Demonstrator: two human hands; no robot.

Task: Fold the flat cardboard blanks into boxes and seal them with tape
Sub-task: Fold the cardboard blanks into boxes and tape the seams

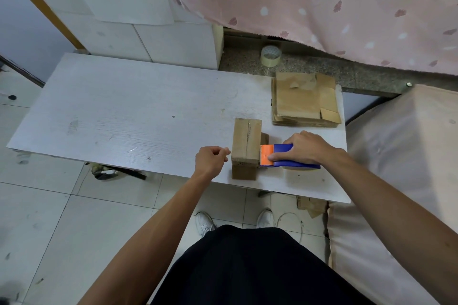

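While the right hand [306, 147] clamps a tape dispenser [288, 156] against the taped-shut box [246, 142], left hand [210, 160] loosely curled, empty.

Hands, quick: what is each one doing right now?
Left hand: closed in a loose fist beside the cardboard box, holding nothing visible.
Right hand: closed on the tape dispenser.

Matt cardboard box [246, 142], glossy tape seam

Soft even indoor light, faint shadows, sharp centre, wide-angle bowing at edges, bottom-left corner perhaps slightly blurred
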